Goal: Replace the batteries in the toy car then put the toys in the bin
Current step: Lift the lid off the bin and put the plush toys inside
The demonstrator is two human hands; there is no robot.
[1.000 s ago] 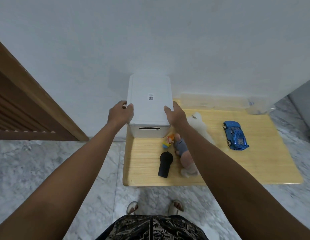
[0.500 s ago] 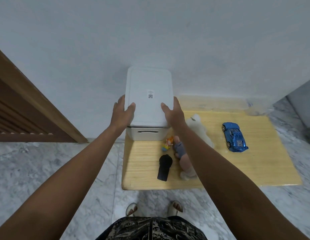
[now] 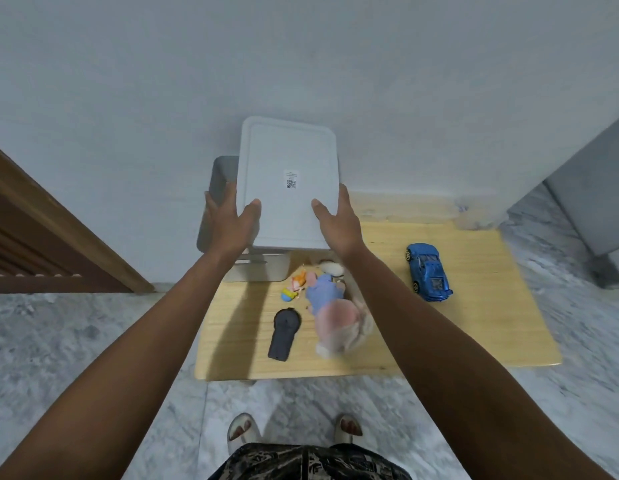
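On the wooden counter (image 3: 474, 327), both hands, left (image 3: 228, 226) and right (image 3: 339, 225), grip a white lid (image 3: 287, 161); its small QR-code label (image 3: 291, 179) is unreadable.

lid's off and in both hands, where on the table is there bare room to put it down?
Both hands, left hand and right hand, hold the lid. Bare wood: the strip right of the blue car, and between the car and the doll. Crowded: the bin, small figure and black remote fill the table's left half.
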